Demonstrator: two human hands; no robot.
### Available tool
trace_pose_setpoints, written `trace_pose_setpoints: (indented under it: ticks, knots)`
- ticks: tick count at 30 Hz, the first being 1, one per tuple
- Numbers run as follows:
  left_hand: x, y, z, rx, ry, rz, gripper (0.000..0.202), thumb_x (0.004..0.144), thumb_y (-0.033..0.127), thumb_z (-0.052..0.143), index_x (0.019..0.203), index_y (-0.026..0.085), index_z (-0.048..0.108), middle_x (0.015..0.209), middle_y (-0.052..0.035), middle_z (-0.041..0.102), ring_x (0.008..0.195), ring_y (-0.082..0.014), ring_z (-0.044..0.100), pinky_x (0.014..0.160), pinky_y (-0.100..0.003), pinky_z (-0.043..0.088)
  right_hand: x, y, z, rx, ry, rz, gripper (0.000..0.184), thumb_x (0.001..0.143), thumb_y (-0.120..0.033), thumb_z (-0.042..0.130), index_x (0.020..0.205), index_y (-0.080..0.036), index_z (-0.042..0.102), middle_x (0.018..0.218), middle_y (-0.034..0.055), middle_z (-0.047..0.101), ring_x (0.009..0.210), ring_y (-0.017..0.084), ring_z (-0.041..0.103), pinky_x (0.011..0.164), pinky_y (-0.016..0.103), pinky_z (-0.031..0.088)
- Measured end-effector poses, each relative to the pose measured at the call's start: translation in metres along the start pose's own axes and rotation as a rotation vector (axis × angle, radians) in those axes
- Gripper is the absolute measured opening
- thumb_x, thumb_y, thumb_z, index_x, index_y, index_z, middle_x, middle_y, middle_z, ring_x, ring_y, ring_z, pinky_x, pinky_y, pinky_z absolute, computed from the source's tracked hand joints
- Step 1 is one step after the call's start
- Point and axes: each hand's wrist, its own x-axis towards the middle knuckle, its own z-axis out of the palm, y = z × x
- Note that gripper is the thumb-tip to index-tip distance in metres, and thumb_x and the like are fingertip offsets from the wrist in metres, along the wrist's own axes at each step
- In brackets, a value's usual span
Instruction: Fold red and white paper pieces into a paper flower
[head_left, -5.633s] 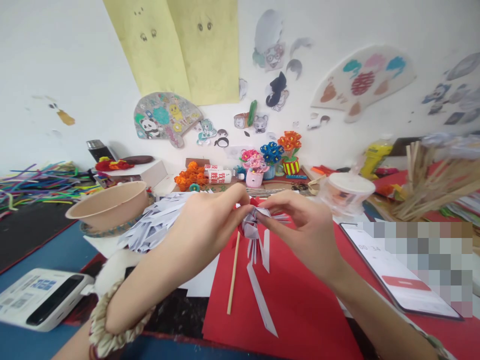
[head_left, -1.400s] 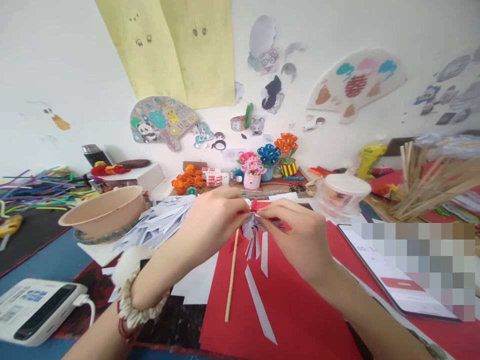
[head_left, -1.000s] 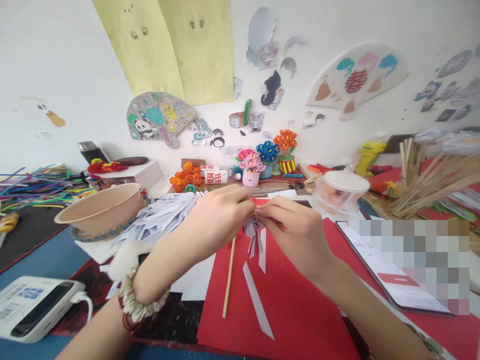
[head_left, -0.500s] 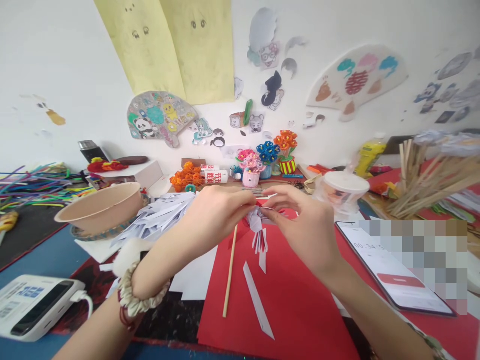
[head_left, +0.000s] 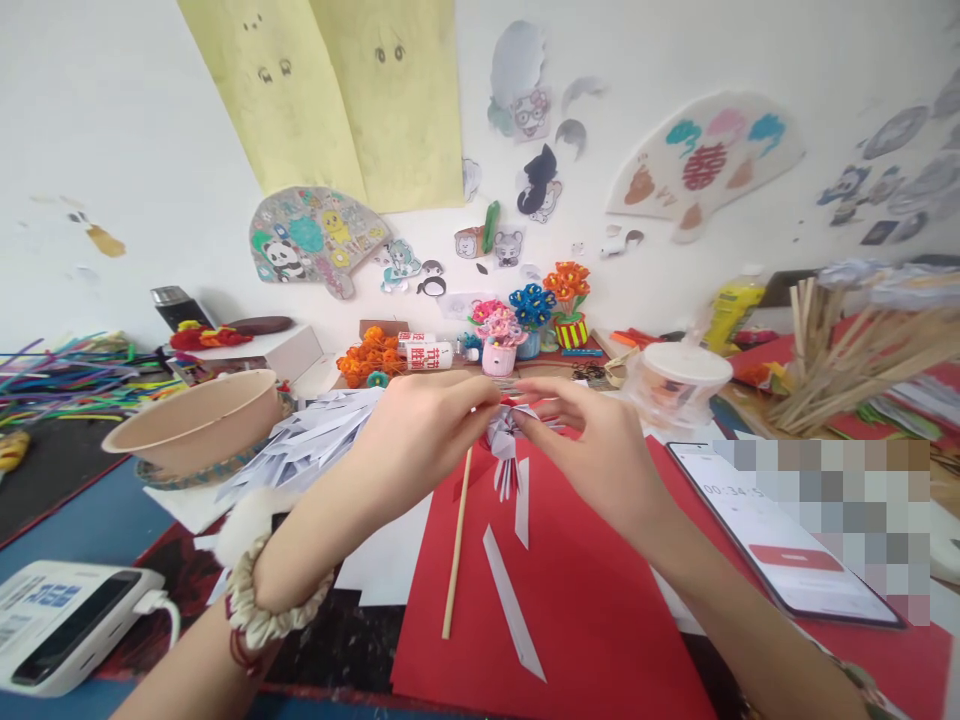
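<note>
My left hand (head_left: 420,425) and my right hand (head_left: 592,445) meet above a red paper sheet (head_left: 585,600). Both pinch a small paper bundle (head_left: 506,440) of white strips with a bit of red at its top. The strips hang down from the fingertips. A thin wooden stick (head_left: 456,545) runs down from under my left hand onto the red sheet. One loose white paper strip (head_left: 511,602) lies on the sheet below the bundle.
A pile of white paper strips (head_left: 315,440) and a tan bowl (head_left: 195,420) sit at the left. A phone (head_left: 765,545) lies at the right, a white device (head_left: 60,620) at the lower left. A lidded clear tub (head_left: 679,380), wooden sticks (head_left: 855,360) and small flower pots (head_left: 525,325) stand behind.
The hands stay together on the bundle with small finger shifts; the right fingers, briefly spread half a second ago, are pinched on it again. The view has drifted slightly.
</note>
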Motion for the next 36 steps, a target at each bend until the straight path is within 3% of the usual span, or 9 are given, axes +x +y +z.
trace_pose_setpoints:
  ticks: [4, 8, 12, 18, 24, 27, 30, 33, 36]
  knots:
    - [-0.001, 0.003, 0.0, -0.012, 0.022, -0.003, 0.018, 0.095, 0.016, 0.052, 0.084, 0.015, 0.065, 0.075, -0.0021, 0.071, 0.063, -0.0117, 0.062, 0.06, -0.022, 0.046, 0.001, 0.001, -0.002, 0.137, -0.125, 0.101, 0.015, 0.083, -0.021, 0.066, 0.092, -0.018, 0.078, 0.093, 0.0074, 0.081, 0.082, 0.026, 0.076, 0.077, 0.043, 0.061]
    - [0.0, 0.005, 0.003, -0.008, 0.036, -0.125, 0.011, 0.088, 0.014, 0.058, 0.08, 0.016, 0.065, 0.071, -0.0006, 0.071, 0.062, -0.0124, 0.064, 0.059, -0.023, 0.045, 0.0, -0.002, -0.001, 0.129, -0.053, 0.115, 0.016, 0.079, -0.024, 0.068, 0.09, -0.017, 0.079, 0.092, 0.0089, 0.081, 0.08, 0.027, 0.076, 0.072, 0.042, 0.061]
    - [0.003, 0.006, 0.005, -0.006, -0.061, -0.25, 0.011, 0.086, 0.02, 0.063, 0.089, 0.017, 0.073, 0.075, -0.0031, 0.076, 0.062, -0.0153, 0.066, 0.059, -0.025, 0.044, -0.003, -0.003, 0.0, 0.068, 0.03, 0.075, 0.016, 0.076, -0.021, 0.065, 0.086, -0.018, 0.078, 0.092, 0.0093, 0.08, 0.081, 0.027, 0.075, 0.067, 0.039, 0.059]
    - [0.007, 0.009, 0.005, -0.076, -0.162, -0.279, 0.023, 0.085, 0.013, 0.06, 0.094, 0.021, 0.08, 0.067, -0.0005, 0.076, 0.054, -0.013, 0.062, 0.056, -0.024, 0.039, -0.005, -0.004, 0.001, 0.052, -0.033, 0.064, 0.02, 0.074, -0.017, 0.063, 0.088, -0.018, 0.077, 0.089, 0.0073, 0.08, 0.078, 0.024, 0.073, 0.064, 0.034, 0.056]
    - [0.007, 0.016, 0.013, 0.024, -0.165, -0.277, 0.022, 0.082, 0.009, 0.057, 0.083, 0.015, 0.078, 0.068, -0.0056, 0.075, 0.058, -0.0165, 0.064, 0.056, -0.026, 0.039, -0.005, -0.006, 0.002, 0.019, -0.014, 0.133, 0.013, 0.073, -0.014, 0.065, 0.081, -0.018, 0.073, 0.084, 0.0056, 0.078, 0.074, 0.021, 0.072, 0.069, 0.034, 0.057]
    - [0.006, 0.016, 0.015, 0.036, -0.12, -0.323, 0.019, 0.078, 0.008, 0.058, 0.08, 0.014, 0.076, 0.065, -0.0046, 0.073, 0.056, -0.0164, 0.063, 0.055, -0.026, 0.038, -0.001, -0.003, -0.001, 0.117, -0.09, 0.174, 0.016, 0.076, -0.02, 0.069, 0.092, -0.02, 0.073, 0.095, 0.0063, 0.077, 0.087, 0.023, 0.072, 0.079, 0.037, 0.056]
    - [0.005, 0.015, 0.016, 0.044, -0.037, -0.333, 0.015, 0.077, 0.008, 0.059, 0.076, 0.013, 0.074, 0.063, -0.0038, 0.072, 0.053, -0.0146, 0.061, 0.054, -0.025, 0.037, 0.003, 0.001, -0.004, 0.363, -0.257, 0.265, 0.036, 0.075, -0.03, 0.078, 0.109, -0.021, 0.071, 0.105, 0.007, 0.076, 0.089, 0.024, 0.073, 0.08, 0.039, 0.057]
    - [0.004, 0.014, 0.016, 0.057, 0.025, -0.293, 0.015, 0.079, 0.008, 0.059, 0.075, 0.013, 0.073, 0.065, -0.0039, 0.072, 0.054, -0.0138, 0.06, 0.054, -0.025, 0.037, 0.004, 0.002, -0.005, 0.472, -0.356, 0.275, 0.027, 0.075, -0.036, 0.08, 0.094, -0.018, 0.075, 0.091, 0.0062, 0.077, 0.087, 0.024, 0.072, 0.079, 0.037, 0.056]
    - [0.003, 0.016, 0.015, 0.002, 0.063, -0.282, 0.016, 0.082, 0.009, 0.059, 0.079, 0.013, 0.074, 0.07, -0.0045, 0.074, 0.06, -0.0146, 0.064, 0.057, -0.025, 0.04, 0.002, 0.002, -0.004, 0.463, -0.298, 0.3, 0.028, 0.074, -0.041, 0.081, 0.086, -0.016, 0.076, 0.085, 0.0062, 0.076, 0.083, 0.024, 0.071, 0.076, 0.037, 0.055]
